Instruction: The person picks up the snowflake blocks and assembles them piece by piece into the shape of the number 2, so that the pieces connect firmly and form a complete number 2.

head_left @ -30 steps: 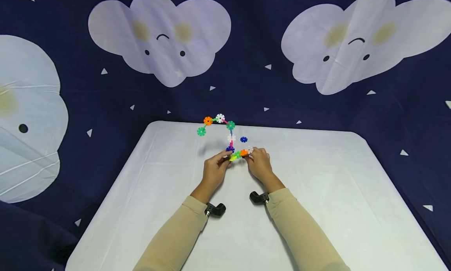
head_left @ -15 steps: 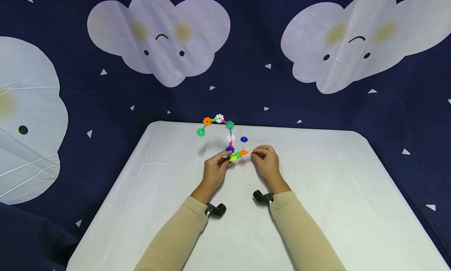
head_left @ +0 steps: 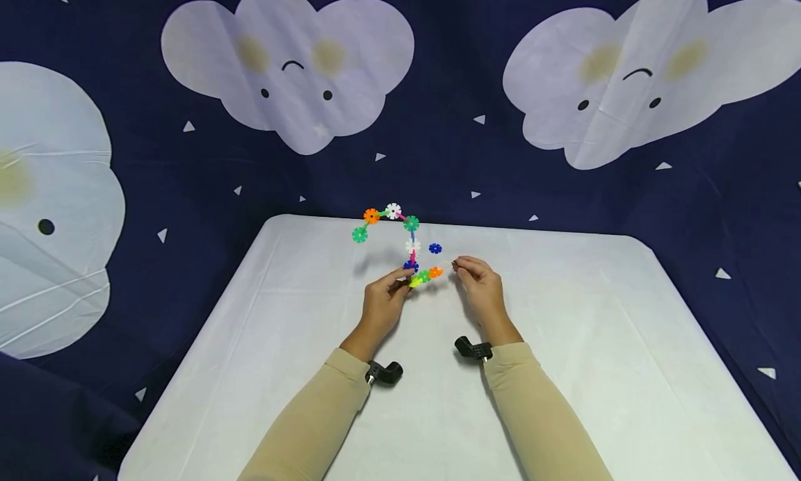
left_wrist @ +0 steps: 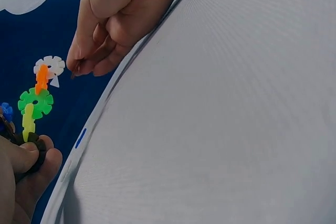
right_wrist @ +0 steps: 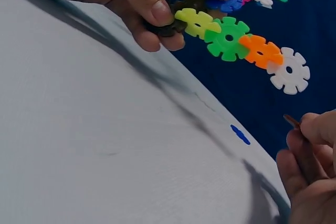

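Observation:
A chain of snowflake discs in several colours is gripped by my left hand, with the thumb and fingers on dark brown discs in it. From there one arm curves up and left, ending in a green disc. The other arm runs right through yellow, green and orange to a white disc. Just right of that white end, my right hand pinches a thin brown piece, seen edge-on and probably a disc. A gap separates the piece from the chain.
A loose blue disc lies on the white table behind the hands. A dark blue cloth with printed clouds hangs beyond the table's far edge. Black wrist cameras sit at both cuffs.
My right hand has moved away to the right from the chain's white end, with the brown piece showing in its fingertips. The left hand and its chain have stayed nearly still.

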`<state>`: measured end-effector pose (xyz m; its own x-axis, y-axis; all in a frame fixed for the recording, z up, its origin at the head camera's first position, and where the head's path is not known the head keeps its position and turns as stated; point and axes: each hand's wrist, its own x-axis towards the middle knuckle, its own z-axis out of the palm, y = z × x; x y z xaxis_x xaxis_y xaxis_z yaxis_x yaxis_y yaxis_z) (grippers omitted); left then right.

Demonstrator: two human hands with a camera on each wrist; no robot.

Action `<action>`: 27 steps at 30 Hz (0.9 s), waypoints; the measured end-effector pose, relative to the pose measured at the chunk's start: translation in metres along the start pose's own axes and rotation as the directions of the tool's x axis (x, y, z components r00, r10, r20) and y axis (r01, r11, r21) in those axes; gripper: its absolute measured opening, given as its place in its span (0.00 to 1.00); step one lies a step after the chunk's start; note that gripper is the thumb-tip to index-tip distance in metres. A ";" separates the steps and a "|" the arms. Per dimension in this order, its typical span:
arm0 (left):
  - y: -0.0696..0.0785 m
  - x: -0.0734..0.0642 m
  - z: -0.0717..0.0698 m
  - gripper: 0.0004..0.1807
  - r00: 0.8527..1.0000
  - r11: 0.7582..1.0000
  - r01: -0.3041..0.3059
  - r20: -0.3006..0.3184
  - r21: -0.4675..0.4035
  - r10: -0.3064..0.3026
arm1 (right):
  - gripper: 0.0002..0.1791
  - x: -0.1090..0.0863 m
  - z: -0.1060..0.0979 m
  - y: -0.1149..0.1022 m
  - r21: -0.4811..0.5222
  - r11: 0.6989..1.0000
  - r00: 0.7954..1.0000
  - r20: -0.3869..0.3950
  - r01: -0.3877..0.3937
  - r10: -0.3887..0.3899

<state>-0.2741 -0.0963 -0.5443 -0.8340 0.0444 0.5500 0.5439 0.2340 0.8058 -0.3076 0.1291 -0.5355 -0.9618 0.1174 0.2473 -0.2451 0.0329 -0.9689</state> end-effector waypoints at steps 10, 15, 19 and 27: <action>0.001 0.001 0.001 0.21 1.000 1.000 -0.013 0.005 -0.001 0.013 | 0.14 -0.002 -0.007 -0.003 0.144 0.989 1.000 -0.017 -0.014 0.017; 0.001 0.001 0.000 0.21 1.000 1.000 -0.002 0.009 0.001 0.002 | 0.14 -0.004 -0.006 -0.002 0.192 0.981 1.000 -0.011 0.016 -0.014; 0.001 0.001 0.000 0.21 1.000 1.000 -0.007 0.008 -0.001 0.007 | 0.14 -0.005 -0.005 -0.002 0.219 0.975 0.999 0.002 0.036 -0.038; 0.001 0.001 0.000 0.20 1.000 1.000 -0.018 0.022 0.022 0.017 | 0.14 -0.005 -0.004 -0.004 0.250 0.965 0.997 0.005 0.076 -0.080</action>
<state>-0.2745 -0.0961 -0.5427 -0.8264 0.0696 0.5588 0.5564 0.2542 0.7911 -0.3010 0.1323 -0.5332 -0.9398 0.1091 0.3240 -0.3403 -0.2075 -0.9171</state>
